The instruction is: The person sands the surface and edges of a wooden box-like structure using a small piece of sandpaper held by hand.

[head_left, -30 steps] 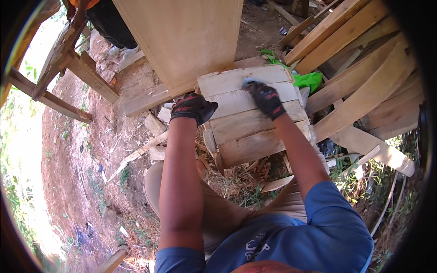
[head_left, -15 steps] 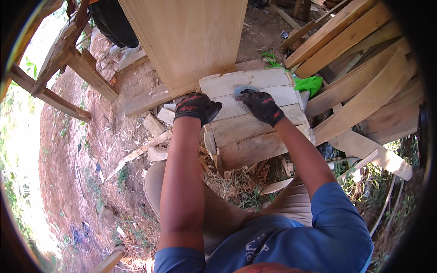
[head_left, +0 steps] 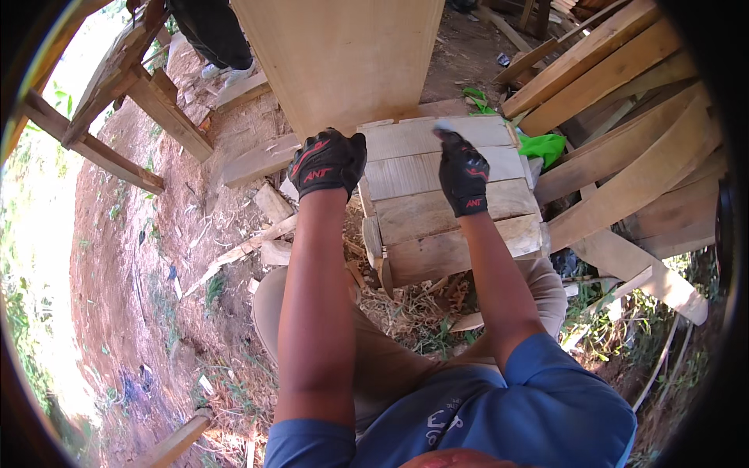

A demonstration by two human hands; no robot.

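Observation:
In front of me lies a slatted wooden piece [head_left: 456,204], made of several pale boards side by side. My right hand [head_left: 465,173], in a black glove with red marks, is over its upper boards. Its fingers are closed on a small pale blue-grey rag [head_left: 442,126], blurred and mostly covered by the hand. At the upper left edge of the slatted piece is my left hand [head_left: 328,162], gloved the same way and closed like a fist. What its fingers hold, if anything, is hidden.
A wide smooth plank [head_left: 343,62] rises just beyond the slatted piece. Long timbers [head_left: 616,148] are stacked at the right, near a bright green bag [head_left: 542,147]. A wooden frame [head_left: 152,105] stands at the left, beside another person's dark-clad legs [head_left: 212,35]. Wood scraps [head_left: 273,203] litter the ground.
My right hand has moved away from me and slightly right over the boards with the rag. My left hand has shifted a little left and farther away. The view has shifted slightly.

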